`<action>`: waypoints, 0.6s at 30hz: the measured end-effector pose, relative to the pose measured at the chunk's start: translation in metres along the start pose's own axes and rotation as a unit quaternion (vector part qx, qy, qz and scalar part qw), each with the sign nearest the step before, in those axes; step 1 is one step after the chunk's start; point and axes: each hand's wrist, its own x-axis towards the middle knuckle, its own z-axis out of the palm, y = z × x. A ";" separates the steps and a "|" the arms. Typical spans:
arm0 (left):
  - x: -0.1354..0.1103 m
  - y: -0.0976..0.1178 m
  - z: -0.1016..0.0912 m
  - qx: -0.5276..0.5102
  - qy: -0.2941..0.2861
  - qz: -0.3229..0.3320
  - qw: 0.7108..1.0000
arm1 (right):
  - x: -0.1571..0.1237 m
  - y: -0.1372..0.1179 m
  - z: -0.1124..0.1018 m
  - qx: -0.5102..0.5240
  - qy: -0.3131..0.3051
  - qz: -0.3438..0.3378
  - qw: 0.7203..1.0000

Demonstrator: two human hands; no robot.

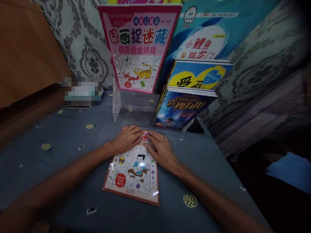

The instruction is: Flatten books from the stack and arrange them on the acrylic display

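Note:
A thin picture book [133, 176] with a cartoon child on its cover lies flat on the blue-grey cloth of the table [60, 155]. Both my hands rest on its far end. My left hand [127, 139] lies on the top left part with the fingers stretched forward and curled slightly over the edge. My right hand [161, 150] lies flat on the top right part, fingers together and extended. Nothing is lifted; the book touches the table along its whole length.
A clear acrylic stand [132, 110] just beyond the book holds an upright pink book [138, 48]. Right of it lean a yellow-blue book [199, 76], a dark blue one [182, 108] and a large teal one [218, 35]. Patterned curtain behind; the table edge drops at right.

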 end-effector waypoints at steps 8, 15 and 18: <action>0.014 0.005 0.002 0.003 -0.015 0.029 0.999 | -0.001 0.001 0.000 0.013 0.018 0.032 0.999; 0.019 0.006 0.007 -0.014 -0.012 0.031 0.999 | 0.000 0.012 0.004 0.067 0.034 0.023 0.997; 0.019 0.006 0.007 -0.008 -0.014 0.031 0.999 | 0.000 0.018 0.002 0.089 0.027 0.010 0.996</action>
